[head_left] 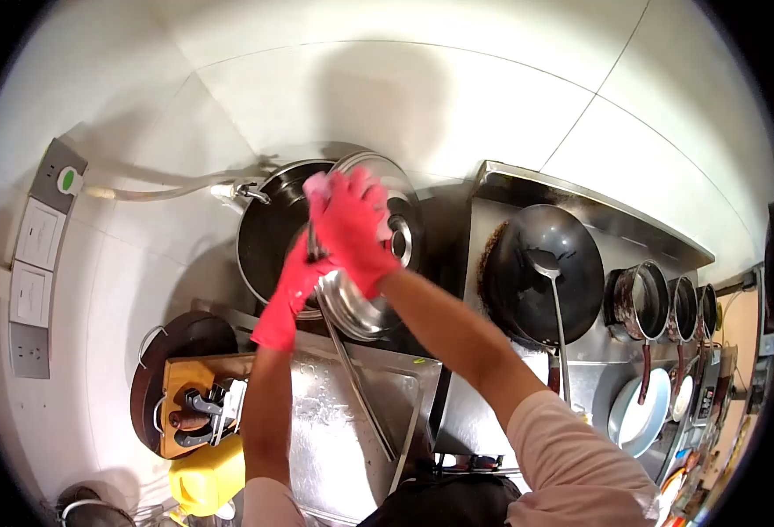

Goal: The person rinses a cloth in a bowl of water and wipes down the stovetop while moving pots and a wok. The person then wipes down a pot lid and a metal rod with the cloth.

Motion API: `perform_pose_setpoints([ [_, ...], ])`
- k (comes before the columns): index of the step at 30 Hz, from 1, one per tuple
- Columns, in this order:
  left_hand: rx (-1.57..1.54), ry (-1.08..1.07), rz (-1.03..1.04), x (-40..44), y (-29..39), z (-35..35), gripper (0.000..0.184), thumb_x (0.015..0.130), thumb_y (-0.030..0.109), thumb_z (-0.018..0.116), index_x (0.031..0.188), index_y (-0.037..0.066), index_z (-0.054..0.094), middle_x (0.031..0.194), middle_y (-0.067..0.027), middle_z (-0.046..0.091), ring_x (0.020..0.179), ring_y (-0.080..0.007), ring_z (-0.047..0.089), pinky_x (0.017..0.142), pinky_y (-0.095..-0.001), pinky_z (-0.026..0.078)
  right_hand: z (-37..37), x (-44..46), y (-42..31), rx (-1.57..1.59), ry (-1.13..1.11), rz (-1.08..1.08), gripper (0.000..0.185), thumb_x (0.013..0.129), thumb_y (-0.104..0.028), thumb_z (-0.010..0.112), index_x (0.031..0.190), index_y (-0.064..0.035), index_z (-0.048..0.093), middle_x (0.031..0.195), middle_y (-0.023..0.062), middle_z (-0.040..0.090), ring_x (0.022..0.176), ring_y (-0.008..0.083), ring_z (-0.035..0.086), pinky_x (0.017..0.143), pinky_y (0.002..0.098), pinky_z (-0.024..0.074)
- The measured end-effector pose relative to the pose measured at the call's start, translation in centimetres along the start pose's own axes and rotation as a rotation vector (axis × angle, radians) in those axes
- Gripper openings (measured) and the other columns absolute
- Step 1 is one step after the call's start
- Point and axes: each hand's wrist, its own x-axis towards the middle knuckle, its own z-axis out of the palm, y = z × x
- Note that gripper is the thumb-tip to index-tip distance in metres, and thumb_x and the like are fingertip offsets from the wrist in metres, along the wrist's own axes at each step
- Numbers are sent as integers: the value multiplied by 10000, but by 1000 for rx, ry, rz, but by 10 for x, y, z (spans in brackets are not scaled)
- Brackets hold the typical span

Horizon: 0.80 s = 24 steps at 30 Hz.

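Both hands wear red rubber gloves and meet above a large dark round pot (268, 233). My left hand (292, 285) is closed around a long-handled metal utensil (356, 378), whose shaft slants down toward the counter; its head is hidden by the gloves. Pressed over the utensil's upper part is my right hand (356, 233), fingers bent and slightly blurred. A pale pink piece (318, 187) shows at its edge, too unclear to name. Behind the gloves a shiny round metal lid (365, 316) with a ring-shaped centre leans on the pot.
A tap (251, 191) with a hose is left of the pot. To the right sits a black wok (554, 290) with a ladle (555, 272) in it, then several saucepans (646, 303). Knives (202, 413) in a wooden holder and a yellow container (207, 479) stand lower left.
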Motion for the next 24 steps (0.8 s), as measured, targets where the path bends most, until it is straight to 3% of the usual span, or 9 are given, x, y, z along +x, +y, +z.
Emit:
perform_pose_setpoints([
  [1,-88,34,147,10,-1,2,622,917,143,722,1468,32,456,1381,-45,547,1204,-160,544,1051,-306,438,3,-16,-5,-12,-28,-20,601,934,-431,572,1417,-91,458,1561,298,259,1388,608,228,1031,768,244],
  [3,-501,13,-61,20,-20,1,582,934,162,707,1451,26,475,1352,-40,583,1198,-157,555,1067,-329,440,13,-39,-10,-22,-16,12,649,918,-426,592,1458,-105,431,1594,294,202,1432,614,147,1064,783,158],
  [6,-660,13,33,-1,-48,13,565,940,224,705,1433,39,499,1285,-28,639,1228,-148,546,1142,-371,366,10,-7,5,-7,169,31,545,942,-391,557,1381,-78,480,1491,295,369,1330,590,320,1002,772,260],
  [9,297,49,161,-27,-2,32,584,871,200,759,1393,66,534,1199,-34,674,1315,-143,486,1252,-417,-30,5,60,17,21,-21,264,456,977,-396,484,1294,-72,533,1364,284,486,1202,538,444,955,724,346],
  [12,363,111,31,-49,2,45,557,870,138,747,1385,72,544,1355,-57,612,1416,-193,392,1241,-447,37,2,92,30,40,-158,342,467,992,-427,440,1276,-73,546,1352,283,485,1195,521,460,967,682,376],
  [15,494,36,142,-43,-5,35,656,843,87,727,1444,56,467,1298,-51,635,1328,-169,490,1250,-421,-33,-15,67,6,15,-88,391,481,1000,-448,411,1279,-81,547,1365,283,475,1195,505,467,980,647,395],
  [19,285,-4,223,-35,-17,30,653,891,87,693,1484,39,423,1433,-67,570,1354,-154,478,1253,-415,-20,-3,-19,9,67,104,49,504,975,-409,511,1393,-126,500,1527,255,363,1378,527,319,1095,663,276],
  [21,153,26,180,-37,-2,44,631,914,55,668,1491,33,415,1431,-63,573,1357,-127,467,1248,-402,-2,-6,-57,14,-33,101,-36,537,970,-391,523,1429,-115,483,1556,206,357,1422,501,273,1136,612,260],
  [24,117,124,202,-40,-2,61,618,909,21,658,1483,39,430,1374,-44,613,1328,-99,482,1247,-396,-1,3,-50,30,-22,247,-125,557,953,-392,553,1435,-125,472,1576,221,332,1421,555,260,1126,678,233],
])
